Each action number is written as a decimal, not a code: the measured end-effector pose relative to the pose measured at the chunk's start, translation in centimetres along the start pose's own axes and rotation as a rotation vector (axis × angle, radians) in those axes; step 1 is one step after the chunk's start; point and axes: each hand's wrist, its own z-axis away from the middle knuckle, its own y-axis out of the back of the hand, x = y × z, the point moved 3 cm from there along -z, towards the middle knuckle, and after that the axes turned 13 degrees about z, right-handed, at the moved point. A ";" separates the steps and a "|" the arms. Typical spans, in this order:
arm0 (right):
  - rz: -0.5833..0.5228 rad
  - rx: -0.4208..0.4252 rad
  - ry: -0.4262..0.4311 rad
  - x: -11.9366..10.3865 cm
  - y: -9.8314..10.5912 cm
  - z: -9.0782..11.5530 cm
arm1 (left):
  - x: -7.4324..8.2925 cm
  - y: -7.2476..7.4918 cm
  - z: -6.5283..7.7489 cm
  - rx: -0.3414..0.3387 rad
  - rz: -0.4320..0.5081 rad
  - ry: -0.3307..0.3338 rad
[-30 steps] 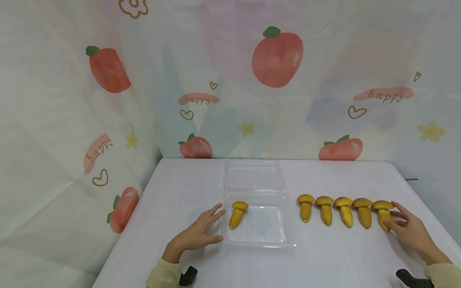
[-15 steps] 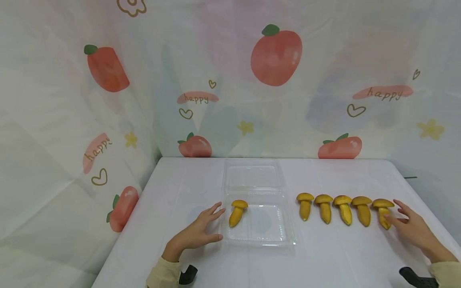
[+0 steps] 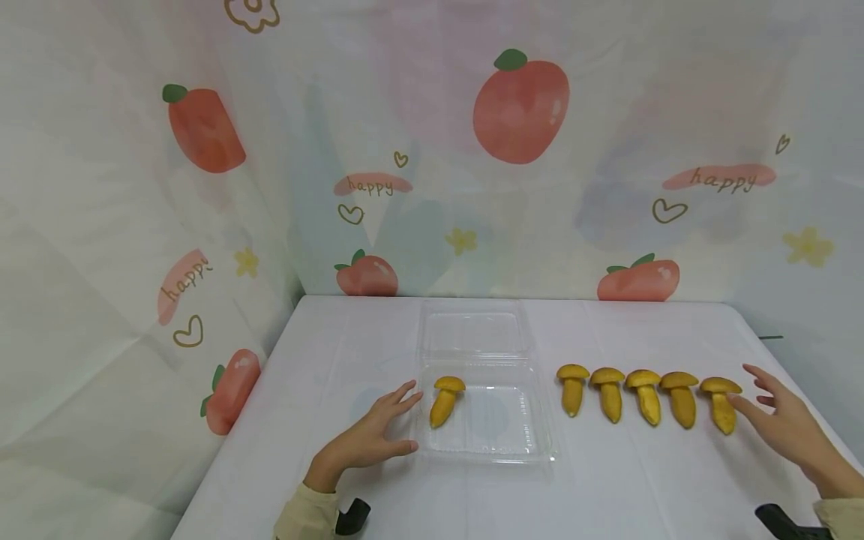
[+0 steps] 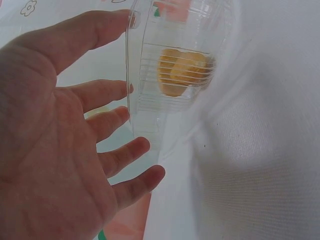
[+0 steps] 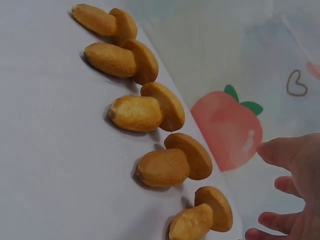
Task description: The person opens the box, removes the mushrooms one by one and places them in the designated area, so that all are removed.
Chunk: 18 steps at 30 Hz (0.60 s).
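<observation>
A clear plastic clamshell box (image 3: 499, 431) lies open, its lid (image 3: 475, 334) folded away from me. One yellow-brown mushroom (image 3: 442, 405) rests in its left part. My left hand (image 3: 364, 441) has its fingers spread at the box's left side; in the left wrist view, the thumb and fingertips (image 4: 131, 89) meet the clear wall. To the right, several like mushrooms lie in a row, caps toward the back. Beside the rightmost mushroom (image 3: 723, 409) is my right hand (image 3: 786, 420), fingers relaxed and holding nothing. In the right wrist view that mushroom (image 5: 200, 217) lies apart from the fingers.
The white tabletop (image 3: 607, 480) ends at the back against a printed cloth (image 3: 432, 150) with peaches and lettering. Another cloth wall (image 3: 101, 337) borders the left side. The leftmost mushroom of the row (image 3: 572, 390) lies just right of the box.
My right hand has let go of the rightmost mushroom and drawn off to the right, its fingers widening. That mushroom sits slightly further right. The left hand stays in place.
</observation>
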 end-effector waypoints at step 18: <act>-0.040 0.060 0.246 -8.3 -0.2 1.7 | 0.2 0.0 0.0 -0.005 -0.005 0.015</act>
